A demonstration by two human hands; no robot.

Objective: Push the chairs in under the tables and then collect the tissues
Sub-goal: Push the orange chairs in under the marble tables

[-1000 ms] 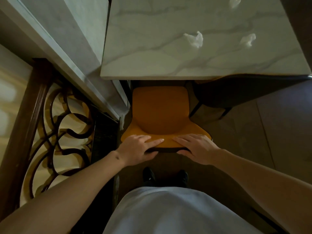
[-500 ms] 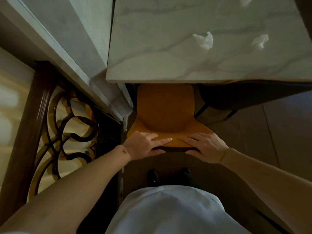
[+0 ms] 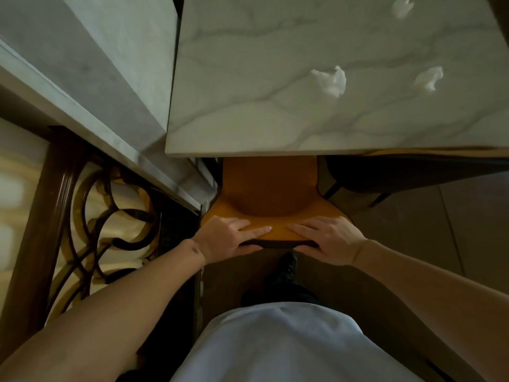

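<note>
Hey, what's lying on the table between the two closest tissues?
Nothing: in the head view, only bare marble tabletop lies between the left tissue and the right tissue.

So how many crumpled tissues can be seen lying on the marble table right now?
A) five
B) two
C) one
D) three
D: three white tissues lie on the marble table, one near the middle, one to its right and one at the far edge, while both hands rest on the orange chair.
</note>
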